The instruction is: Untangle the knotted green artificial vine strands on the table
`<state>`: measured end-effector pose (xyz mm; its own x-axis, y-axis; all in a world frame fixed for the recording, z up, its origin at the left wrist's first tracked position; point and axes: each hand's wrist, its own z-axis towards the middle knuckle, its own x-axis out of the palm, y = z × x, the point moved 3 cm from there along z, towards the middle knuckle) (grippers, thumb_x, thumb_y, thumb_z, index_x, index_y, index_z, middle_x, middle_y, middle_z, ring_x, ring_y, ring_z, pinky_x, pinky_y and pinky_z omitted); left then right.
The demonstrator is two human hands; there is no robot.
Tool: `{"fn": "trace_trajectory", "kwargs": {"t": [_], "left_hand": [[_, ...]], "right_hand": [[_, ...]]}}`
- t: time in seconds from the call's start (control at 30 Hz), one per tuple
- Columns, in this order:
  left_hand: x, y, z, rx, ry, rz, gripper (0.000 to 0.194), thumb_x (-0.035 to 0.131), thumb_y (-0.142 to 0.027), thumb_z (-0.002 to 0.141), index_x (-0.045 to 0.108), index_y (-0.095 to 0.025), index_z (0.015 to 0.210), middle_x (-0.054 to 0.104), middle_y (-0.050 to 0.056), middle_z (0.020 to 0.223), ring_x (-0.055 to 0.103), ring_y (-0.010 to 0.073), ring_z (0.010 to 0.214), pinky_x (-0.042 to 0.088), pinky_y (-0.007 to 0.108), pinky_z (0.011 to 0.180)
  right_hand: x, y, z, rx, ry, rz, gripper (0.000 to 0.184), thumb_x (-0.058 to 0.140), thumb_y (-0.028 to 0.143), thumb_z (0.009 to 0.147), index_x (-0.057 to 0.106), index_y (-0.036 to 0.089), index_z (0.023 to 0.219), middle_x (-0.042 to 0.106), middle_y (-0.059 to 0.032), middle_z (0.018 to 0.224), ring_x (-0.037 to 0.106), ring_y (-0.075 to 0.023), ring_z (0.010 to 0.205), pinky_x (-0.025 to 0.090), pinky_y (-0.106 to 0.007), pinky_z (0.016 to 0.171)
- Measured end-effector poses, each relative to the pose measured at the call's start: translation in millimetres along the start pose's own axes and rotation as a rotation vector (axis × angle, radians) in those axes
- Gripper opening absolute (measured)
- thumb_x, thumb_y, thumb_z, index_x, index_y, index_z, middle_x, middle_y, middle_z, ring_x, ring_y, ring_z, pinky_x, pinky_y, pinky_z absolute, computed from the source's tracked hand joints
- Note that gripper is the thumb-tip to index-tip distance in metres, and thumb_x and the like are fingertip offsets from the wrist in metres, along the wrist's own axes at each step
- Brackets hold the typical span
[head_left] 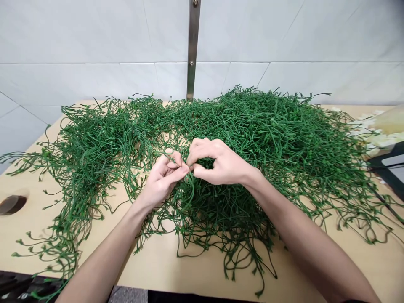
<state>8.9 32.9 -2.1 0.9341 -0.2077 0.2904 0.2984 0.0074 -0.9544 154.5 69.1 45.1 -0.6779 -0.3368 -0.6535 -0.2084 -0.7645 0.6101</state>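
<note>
A large tangled heap of thin green artificial plant stems (265, 122) spreads over the table, many of them ending in small forked tips. My left hand (166, 174) is closed in a pinch on a green stem (191, 189) that curves down below the fingertips. Right against it, my right hand (217, 162) pinches with thumb and forefinger at the same spot; what lies between these fingertips is too small to make out. Both hands are just above the middle of the heap.
The stems cover much of the light wooden table (158, 265), some hanging over its front left edge. White flowers (366, 130) and a black-edged object (389, 164) lie at the right. A round hole (12, 205) is at the left. Behind stands a tiled wall with a metal strip (192, 50).
</note>
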Motion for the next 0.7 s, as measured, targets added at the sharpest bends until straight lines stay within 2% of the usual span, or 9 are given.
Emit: {"fn": "trace_trajectory", "kwargs": {"t": [0.1, 0.23, 0.37, 0.47, 0.6, 0.63, 0.7], "left_hand": [[2.1, 2, 2, -0.085, -0.005, -0.121, 0.040, 0.083, -0.031, 0.065, 0.046, -0.020, 0.075, 0.048, -0.005, 0.064, 0.042, 0.0081, 0.059, 0.032, 0.020, 0.054], [1.5, 4, 3, -0.094, -0.012, -0.151, 0.042, 0.083, -0.027, 0.064, 0.043, -0.020, 0.072, 0.043, -0.006, 0.064, 0.041, 0.0079, 0.059, 0.032, 0.019, 0.054], [0.0, 6, 3, -0.103, 0.005, -0.150, 0.043, 0.083, -0.028, 0.065, 0.042, -0.020, 0.073, 0.045, -0.005, 0.066, 0.045, 0.0093, 0.063, 0.035, 0.021, 0.057], [-1.5, 6, 3, -0.091, 0.004, -0.118, 0.042, 0.081, -0.032, 0.068, 0.042, -0.020, 0.074, 0.049, -0.004, 0.068, 0.046, 0.0093, 0.064, 0.037, 0.022, 0.059], [-4.0, 6, 4, -0.004, -0.025, -0.010, 0.031, 0.075, -0.033, 0.078, 0.046, -0.020, 0.080, 0.048, -0.006, 0.068, 0.043, 0.0075, 0.061, 0.037, 0.020, 0.061], [-4.2, 6, 3, 0.021, -0.032, 0.020, 0.029, 0.073, -0.033, 0.079, 0.047, -0.021, 0.082, 0.047, -0.006, 0.067, 0.043, 0.0073, 0.061, 0.037, 0.020, 0.061], [-3.7, 5, 3, 0.054, -0.045, 0.077, 0.028, 0.072, -0.035, 0.081, 0.048, -0.021, 0.083, 0.046, -0.007, 0.067, 0.041, 0.0069, 0.060, 0.036, 0.019, 0.059]], "right_hand": [[1, -1, 0, -0.002, 0.025, -0.029, 0.016, 0.049, 0.013, 0.076, 0.063, 0.016, 0.068, 0.061, -0.0009, 0.071, 0.053, -0.0155, 0.079, 0.035, -0.032, 0.078], [3, -4, 0, 0.016, 0.073, -0.077, 0.018, 0.047, 0.012, 0.079, 0.064, 0.016, 0.073, 0.061, -0.0022, 0.076, 0.053, -0.0168, 0.085, 0.030, -0.033, 0.077], [3, -11, -1, 0.035, 0.101, -0.079, 0.026, 0.041, 0.006, 0.080, 0.063, 0.016, 0.070, 0.061, -0.0019, 0.074, 0.054, -0.0166, 0.088, 0.028, -0.035, 0.084], [-3, -15, -2, 0.069, 0.055, -0.094, 0.031, 0.038, 0.002, 0.079, 0.065, 0.017, 0.074, 0.065, -0.0019, 0.078, 0.055, -0.0165, 0.090, 0.029, -0.037, 0.089], [-20, -7, -2, 0.130, -0.121, -0.113, 0.025, 0.045, 0.008, 0.078, 0.067, 0.016, 0.088, 0.070, -0.0048, 0.094, 0.056, -0.0194, 0.096, 0.034, -0.039, 0.092], [-23, -2, -1, 0.113, -0.127, -0.103, 0.020, 0.048, 0.011, 0.078, 0.066, 0.016, 0.085, 0.070, -0.0049, 0.092, 0.056, -0.0194, 0.093, 0.037, -0.038, 0.090], [-24, 8, -1, 0.079, -0.057, -0.057, 0.013, 0.054, 0.015, 0.078, 0.066, 0.016, 0.078, 0.070, -0.0035, 0.082, 0.058, -0.0171, 0.083, 0.042, -0.034, 0.084]]}}
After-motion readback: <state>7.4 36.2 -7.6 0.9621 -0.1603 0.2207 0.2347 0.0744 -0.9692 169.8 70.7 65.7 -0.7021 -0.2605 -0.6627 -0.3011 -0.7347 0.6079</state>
